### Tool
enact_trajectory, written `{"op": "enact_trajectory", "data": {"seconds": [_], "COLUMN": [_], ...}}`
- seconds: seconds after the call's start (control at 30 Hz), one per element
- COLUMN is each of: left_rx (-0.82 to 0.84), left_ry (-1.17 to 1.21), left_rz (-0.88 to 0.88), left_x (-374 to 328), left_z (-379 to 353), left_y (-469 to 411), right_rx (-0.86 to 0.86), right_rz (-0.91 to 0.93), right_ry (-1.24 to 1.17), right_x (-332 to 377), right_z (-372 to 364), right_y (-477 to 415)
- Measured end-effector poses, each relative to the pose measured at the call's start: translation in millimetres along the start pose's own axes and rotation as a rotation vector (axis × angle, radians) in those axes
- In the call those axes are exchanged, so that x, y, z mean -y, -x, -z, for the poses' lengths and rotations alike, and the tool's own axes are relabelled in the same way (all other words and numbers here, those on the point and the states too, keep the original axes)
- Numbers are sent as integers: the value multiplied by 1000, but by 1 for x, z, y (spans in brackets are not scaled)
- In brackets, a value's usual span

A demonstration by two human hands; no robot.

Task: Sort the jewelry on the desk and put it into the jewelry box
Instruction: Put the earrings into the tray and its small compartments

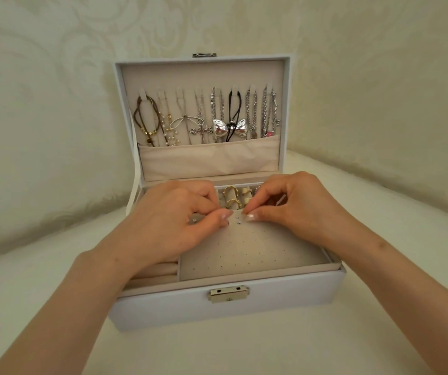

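Observation:
A white jewelry box [225,307] stands open in front of me. Several necklaces [206,117] hang on hooks inside its lid. Gold rings [232,197] sit in the ring rolls at the back of the tray. A beige perforated earring panel [247,253] lies tilted in the tray, with a few tiny studs [238,220] stuck in near its top edge. My left hand [174,220] grips the panel's top left edge, thumb on its face. My right hand [290,204] pinches something very small at the top edge by the studs; what it holds is too small to tell.
The box sits on a cream cloth-covered surface [244,353] against a pale patterned wall. A beige pocket [209,161] runs across the bottom of the lid. A metal latch [228,293] is on the box front. Cushion rolls [157,269] fill the tray's left side.

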State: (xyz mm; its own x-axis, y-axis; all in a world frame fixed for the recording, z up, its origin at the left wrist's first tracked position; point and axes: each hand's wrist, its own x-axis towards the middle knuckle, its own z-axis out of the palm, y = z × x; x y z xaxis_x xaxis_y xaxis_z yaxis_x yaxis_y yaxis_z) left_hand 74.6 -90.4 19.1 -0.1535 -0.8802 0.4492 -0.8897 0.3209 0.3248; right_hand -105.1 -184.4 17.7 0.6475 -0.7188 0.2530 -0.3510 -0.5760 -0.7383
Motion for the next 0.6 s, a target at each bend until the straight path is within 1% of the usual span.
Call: {"op": "enact_trajectory", "data": {"seconds": [0.27, 0.6], "left_rx": [-11, -19], "left_ry": [-6, -15], "left_rz": [26, 5], "left_x": [-1, -1], "left_z": [-1, -2], "left_y": [0, -1], "right_rx": [-16, -5], "right_rz": [19, 44], "right_ry": [60, 103], "right_x": [1, -1], "right_z": [-1, -2], "right_y": [0, -1]}}
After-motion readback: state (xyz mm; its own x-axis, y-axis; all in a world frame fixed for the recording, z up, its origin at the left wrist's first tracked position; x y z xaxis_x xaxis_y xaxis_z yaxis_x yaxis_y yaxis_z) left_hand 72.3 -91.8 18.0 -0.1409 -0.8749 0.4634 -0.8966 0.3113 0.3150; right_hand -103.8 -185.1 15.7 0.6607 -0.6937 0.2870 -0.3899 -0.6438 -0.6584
